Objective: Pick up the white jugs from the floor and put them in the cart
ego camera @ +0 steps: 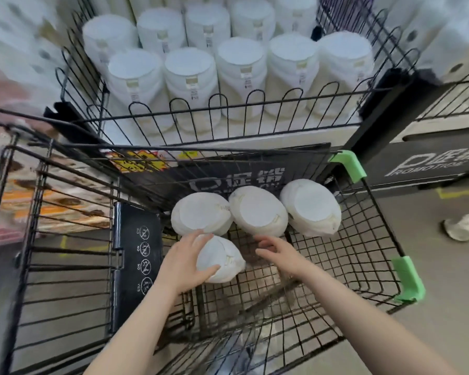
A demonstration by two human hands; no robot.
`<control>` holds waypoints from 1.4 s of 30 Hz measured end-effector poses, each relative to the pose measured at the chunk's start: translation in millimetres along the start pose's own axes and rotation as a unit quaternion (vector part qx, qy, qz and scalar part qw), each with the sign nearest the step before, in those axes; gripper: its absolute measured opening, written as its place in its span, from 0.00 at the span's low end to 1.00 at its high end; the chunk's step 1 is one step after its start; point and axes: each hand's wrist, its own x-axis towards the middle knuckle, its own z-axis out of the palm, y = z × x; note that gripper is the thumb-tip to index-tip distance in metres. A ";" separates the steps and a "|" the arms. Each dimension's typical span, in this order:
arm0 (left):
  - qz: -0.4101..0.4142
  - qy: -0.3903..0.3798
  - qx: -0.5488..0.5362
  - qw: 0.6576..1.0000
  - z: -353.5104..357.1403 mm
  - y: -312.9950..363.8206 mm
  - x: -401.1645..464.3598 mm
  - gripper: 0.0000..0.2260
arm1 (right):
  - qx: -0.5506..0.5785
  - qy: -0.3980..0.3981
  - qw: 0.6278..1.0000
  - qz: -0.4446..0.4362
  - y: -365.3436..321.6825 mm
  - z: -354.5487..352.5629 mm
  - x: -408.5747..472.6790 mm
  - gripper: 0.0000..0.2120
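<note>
Inside the black wire cart [374,269], three white jugs stand in a row at the far end: left [201,216], middle [257,211], right [310,207]. In front of the left one is a fourth white jug [222,262], and my left hand [186,263] grips its left side, fingers wrapped around it. My right hand [278,253] hovers just to its right with fingers spread, holding nothing and apart from the jug.
A wire display bin [255,109] packed with several white jugs stands right behind the cart. A black promotion sign [431,163] is at the right. A white shoe [465,226] rests on the grey floor at right. Green corner guards [408,277] cap the cart rim.
</note>
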 end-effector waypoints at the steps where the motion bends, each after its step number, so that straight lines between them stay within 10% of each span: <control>1: 0.015 0.001 -0.007 1.000 -11.3 14.8 4.0 0.35 | -0.007 0.013 1.000 -0.001 -5.0 -12.3 -15.4 0.19; 17: 0.302 -0.077 0.039 0.950 -16.7 346.5 75.9 0.18 | 0.059 0.332 0.941 0.038 61.2 -197.9 -275.6 0.11; 42: 0.454 -0.181 -0.006 0.873 198.0 886.0 223.8 0.17 | 0.207 0.528 0.812 0.137 365.7 -556.2 -468.3 0.07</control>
